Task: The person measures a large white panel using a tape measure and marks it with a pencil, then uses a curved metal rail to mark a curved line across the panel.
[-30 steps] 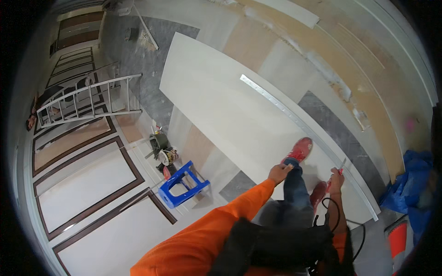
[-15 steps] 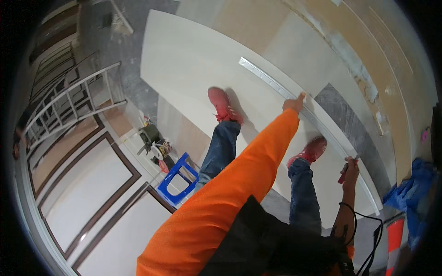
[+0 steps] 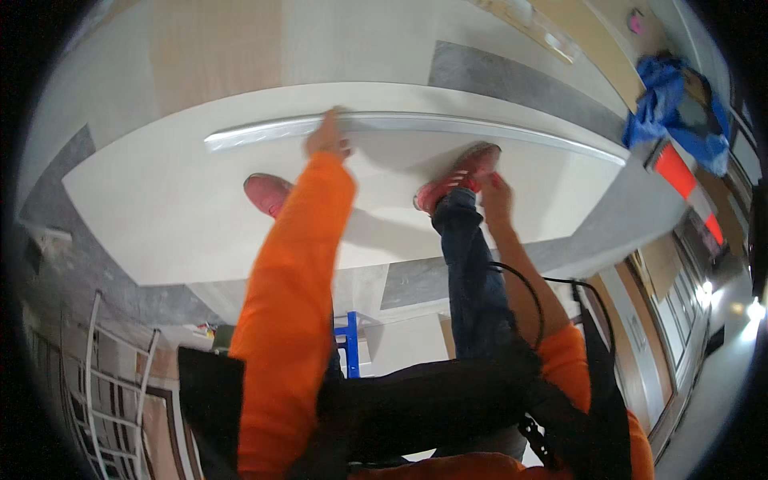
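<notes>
A long silver metal straightedge lies across a large pale board on the floor. My left hand is closed on the straightedge left of its middle, one finger reaching over its far edge. Closer to me, my right hand is beside my right red shoe, apart from the straightedge. Its fingers are curled and blurred around a small red-handled tool, which is hard to separate from the shoe. My left shoe stands on the board too, partly hidden by my orange sleeve.
A blue plastic bag and a red-and-white striped object are at the right. A blue stool stands behind my legs. White metal ladder-like rails rise at lower left. A black cable hangs by my right arm.
My view has turned, so the straightedge now runs nearly level across it. My right hand has left the straightedge and come back beside my right shoe. My left hand stays on the straightedge.
</notes>
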The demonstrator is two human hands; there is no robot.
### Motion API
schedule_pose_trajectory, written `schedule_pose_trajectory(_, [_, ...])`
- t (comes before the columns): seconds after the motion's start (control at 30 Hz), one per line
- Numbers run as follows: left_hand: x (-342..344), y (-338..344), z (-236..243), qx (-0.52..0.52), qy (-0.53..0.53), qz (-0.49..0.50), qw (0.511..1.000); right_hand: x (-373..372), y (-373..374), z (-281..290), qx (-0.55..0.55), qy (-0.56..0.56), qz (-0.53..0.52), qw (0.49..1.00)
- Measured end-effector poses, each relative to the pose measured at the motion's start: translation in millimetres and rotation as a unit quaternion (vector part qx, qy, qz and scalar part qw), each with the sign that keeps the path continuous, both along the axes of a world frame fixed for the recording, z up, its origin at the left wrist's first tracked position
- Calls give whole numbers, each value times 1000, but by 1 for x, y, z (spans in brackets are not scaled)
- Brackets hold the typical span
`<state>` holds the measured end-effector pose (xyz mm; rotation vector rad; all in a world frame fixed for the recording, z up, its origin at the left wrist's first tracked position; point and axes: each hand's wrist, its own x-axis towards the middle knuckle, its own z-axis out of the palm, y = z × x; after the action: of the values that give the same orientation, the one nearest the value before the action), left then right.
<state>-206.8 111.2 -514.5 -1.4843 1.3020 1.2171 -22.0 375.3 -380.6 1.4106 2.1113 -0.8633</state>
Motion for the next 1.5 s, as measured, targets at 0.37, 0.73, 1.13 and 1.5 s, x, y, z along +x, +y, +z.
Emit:
schedule_pose_trajectory(0.37, [-144, -468, -60, -209, 57, -209, 954, -79, -90, -26, 46, -27, 130, 990])
schedule_pose_trajectory(0.73, [-89, -275, -44, -45, 54, -108, 992, -1, 27, -137, 175, -28, -87, 980])
schedule_pose_trajectory(1.13, [-118, -308, -23, -286, 80, -247, 922, -91, -56, -108, -89, 34, -400, 911])
schedule_pose_trajectory(1.5, [-151, -338, 3, -164, 61, -109, 978, -87, -78, -136, -36, -21, -86, 995])
